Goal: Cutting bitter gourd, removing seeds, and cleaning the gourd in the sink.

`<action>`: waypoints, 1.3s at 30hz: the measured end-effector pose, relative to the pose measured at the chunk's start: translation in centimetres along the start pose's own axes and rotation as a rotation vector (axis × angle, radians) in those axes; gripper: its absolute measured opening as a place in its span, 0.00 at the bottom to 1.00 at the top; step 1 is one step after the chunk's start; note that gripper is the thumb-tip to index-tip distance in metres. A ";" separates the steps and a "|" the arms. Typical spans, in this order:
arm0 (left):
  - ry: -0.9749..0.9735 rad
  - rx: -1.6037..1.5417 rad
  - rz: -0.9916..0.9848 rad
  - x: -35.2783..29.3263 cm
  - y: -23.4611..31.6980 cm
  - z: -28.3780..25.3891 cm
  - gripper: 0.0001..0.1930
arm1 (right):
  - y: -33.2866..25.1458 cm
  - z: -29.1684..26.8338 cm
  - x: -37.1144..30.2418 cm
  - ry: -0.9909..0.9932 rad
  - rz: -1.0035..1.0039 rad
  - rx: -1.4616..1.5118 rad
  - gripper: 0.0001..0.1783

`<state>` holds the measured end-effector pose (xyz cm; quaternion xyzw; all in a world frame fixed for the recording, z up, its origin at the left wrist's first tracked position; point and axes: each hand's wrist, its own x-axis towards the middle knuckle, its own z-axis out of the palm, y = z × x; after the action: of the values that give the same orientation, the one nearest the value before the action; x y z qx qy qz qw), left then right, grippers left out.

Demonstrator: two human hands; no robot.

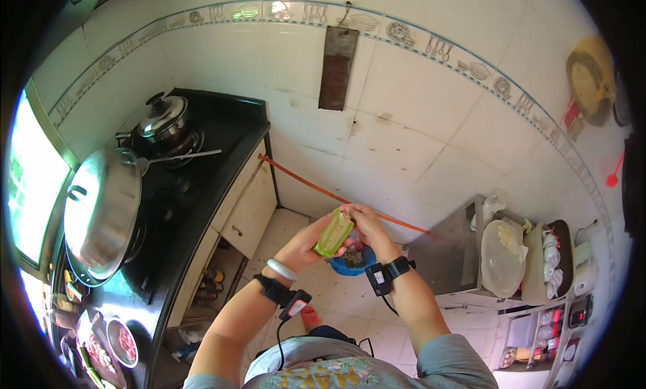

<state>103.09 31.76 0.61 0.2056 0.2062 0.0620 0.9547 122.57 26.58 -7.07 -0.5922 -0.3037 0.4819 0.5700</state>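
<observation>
White tile walls (431,130) are going all around the kitchen, and a strip of little dish and spoon pictures is running across them. Pale tiles are covering the floor (346,318) too. On the left, a long black counter (219,130) is bending around the side of the view, and its shiny top is catching light from the bright window (40,180). On the right, a gray metal cabinet (452,244) is standing against the wall. A big silver lid (104,211) is leaning on the counter's stove side, and a smaller pot (163,117) with a lid is sitting farther back. A brown board (338,69) is hanging high on the wall. Low down, a blue bin (356,266) is waiting under the hands. Near the bottom left, a round bowl (122,342) is holding pink food. The left hand (311,240) is curling around one side of a green piece of food (334,234), and the right hand (364,222) is partly closing at its top end, with fingers touching it. That green piece is staying up in the air, between both hands, over the bin.
</observation>
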 end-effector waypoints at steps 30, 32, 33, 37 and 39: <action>0.168 0.315 0.413 -15.0 7.3 -5.7 0.20 | 14.0 -31.4 15.8 0.504 -0.487 -1.423 0.17; 0.501 0.242 0.606 -25.6 5.9 -6.4 0.20 | 17.4 -21.8 15.7 0.222 -0.334 -1.308 0.22; 0.570 0.194 0.743 -30.3 4.6 -8.6 0.20 | 17.1 -17.0 15.6 0.229 -0.379 -1.580 0.24; 1.184 0.356 0.988 -51.7 -0.8 -11.3 0.17 | 9.8 -2.8 8.5 0.617 -0.309 -1.559 0.23; 1.621 0.582 1.023 -60.8 -3.5 -13.9 0.16 | 8.6 1.2 6.0 0.648 -0.360 -1.488 0.22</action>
<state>42.23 21.33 9.93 0.3910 0.6885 0.5337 0.2971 121.97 31.09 -16.65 -0.8662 -0.4540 -0.1376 0.1570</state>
